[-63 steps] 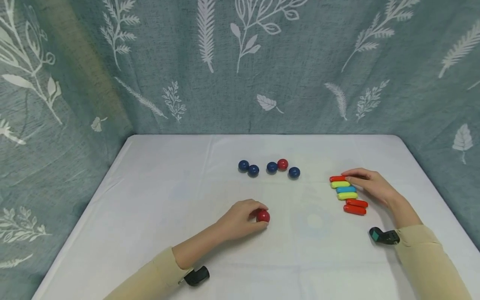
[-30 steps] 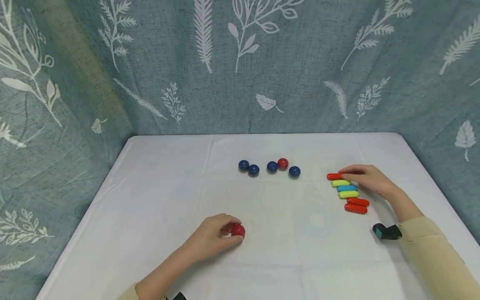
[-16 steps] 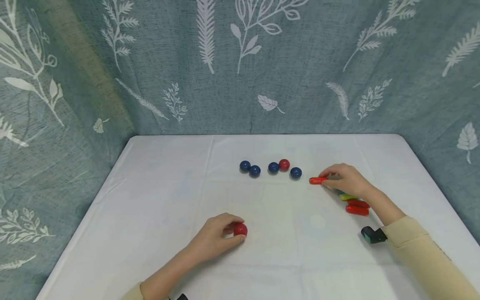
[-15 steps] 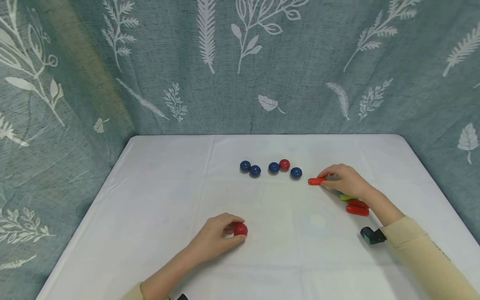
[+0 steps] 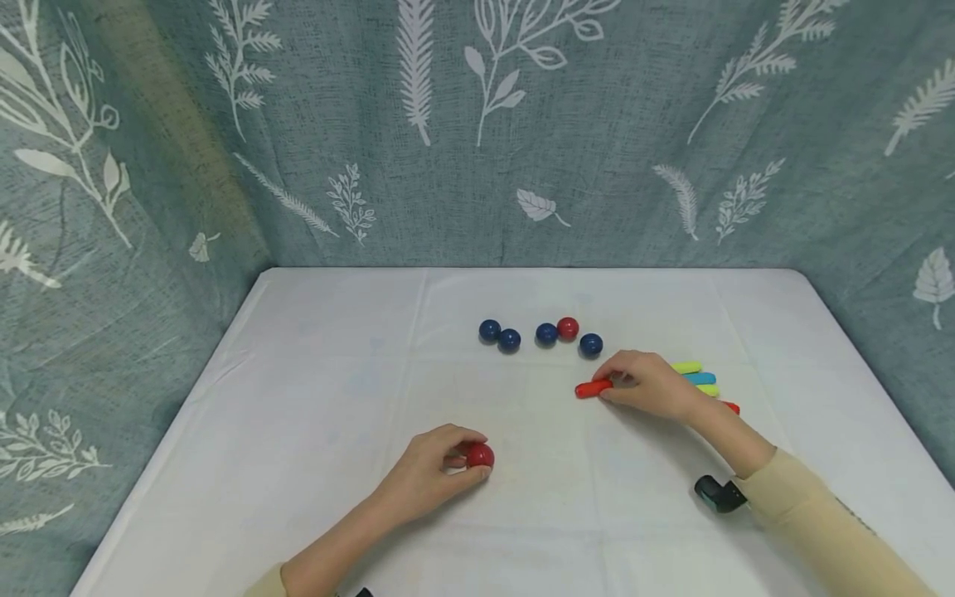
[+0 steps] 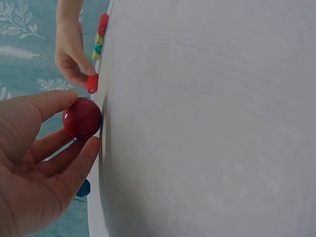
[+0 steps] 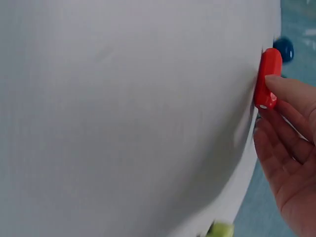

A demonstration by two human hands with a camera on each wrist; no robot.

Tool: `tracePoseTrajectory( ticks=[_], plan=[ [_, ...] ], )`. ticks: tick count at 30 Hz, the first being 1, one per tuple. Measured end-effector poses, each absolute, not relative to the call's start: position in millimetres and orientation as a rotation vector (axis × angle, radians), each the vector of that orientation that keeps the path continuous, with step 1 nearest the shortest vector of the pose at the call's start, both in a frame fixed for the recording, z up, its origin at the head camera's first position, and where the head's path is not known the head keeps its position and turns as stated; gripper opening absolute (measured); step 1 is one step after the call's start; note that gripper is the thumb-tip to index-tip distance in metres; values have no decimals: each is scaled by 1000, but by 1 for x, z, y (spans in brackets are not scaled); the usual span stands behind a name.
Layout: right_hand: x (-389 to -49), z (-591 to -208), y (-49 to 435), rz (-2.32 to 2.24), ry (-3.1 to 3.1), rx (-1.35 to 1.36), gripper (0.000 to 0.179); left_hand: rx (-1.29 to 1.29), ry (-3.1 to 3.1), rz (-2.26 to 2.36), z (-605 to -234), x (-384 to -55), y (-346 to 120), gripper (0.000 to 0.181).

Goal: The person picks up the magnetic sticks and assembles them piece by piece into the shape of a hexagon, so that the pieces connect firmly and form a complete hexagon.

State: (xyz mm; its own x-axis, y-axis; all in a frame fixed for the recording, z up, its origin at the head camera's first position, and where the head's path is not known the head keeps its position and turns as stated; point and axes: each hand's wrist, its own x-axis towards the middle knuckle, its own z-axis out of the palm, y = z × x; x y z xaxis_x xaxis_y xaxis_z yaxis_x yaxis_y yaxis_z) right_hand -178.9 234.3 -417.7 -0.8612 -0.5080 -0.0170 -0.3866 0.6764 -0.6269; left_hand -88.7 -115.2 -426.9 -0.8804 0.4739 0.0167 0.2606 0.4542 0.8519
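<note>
A glossy red ball (image 5: 480, 455) sits between the thumb and fingers of my left hand (image 5: 428, 477), left of the table's middle. Seen from the left wrist, the ball (image 6: 82, 118) is pinched at the fingertips. My right hand (image 5: 652, 386) pinches one end of a short red rod (image 5: 591, 389), which points left toward the middle of the table. In the right wrist view the thumb presses on the rod (image 7: 269, 66), whose shadow falls on the cloth. The other rods lie behind this hand and forearm, partly hidden in the head view.
Several blue balls (image 5: 510, 340) and another red ball (image 5: 568, 328) lie in a loose row at the back. To the right are two yellow rods (image 5: 687, 366), a blue rod (image 5: 700, 378) and a partly hidden red rod (image 5: 733, 407). A white cloth (image 5: 336, 356) covers the table.
My right hand has carried the red rod from the top of the rod group leftward and nearer to me. My left hand, with the red ball, moved left and nearer, then stayed put.
</note>
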Motion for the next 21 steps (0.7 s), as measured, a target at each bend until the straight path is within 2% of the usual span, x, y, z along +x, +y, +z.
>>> tracePoseTrajectory(
  ticks=[14, 21],
  plan=[
    [-152, -422, 170, -961, 2527, -1002, 18, 647, 2483, 1412, -429, -89, -112, 33],
    [-144, -423, 145, -955, 2474, -1053, 18, 650, 2494, 1394, -431, -89, -112, 32]
  ],
)
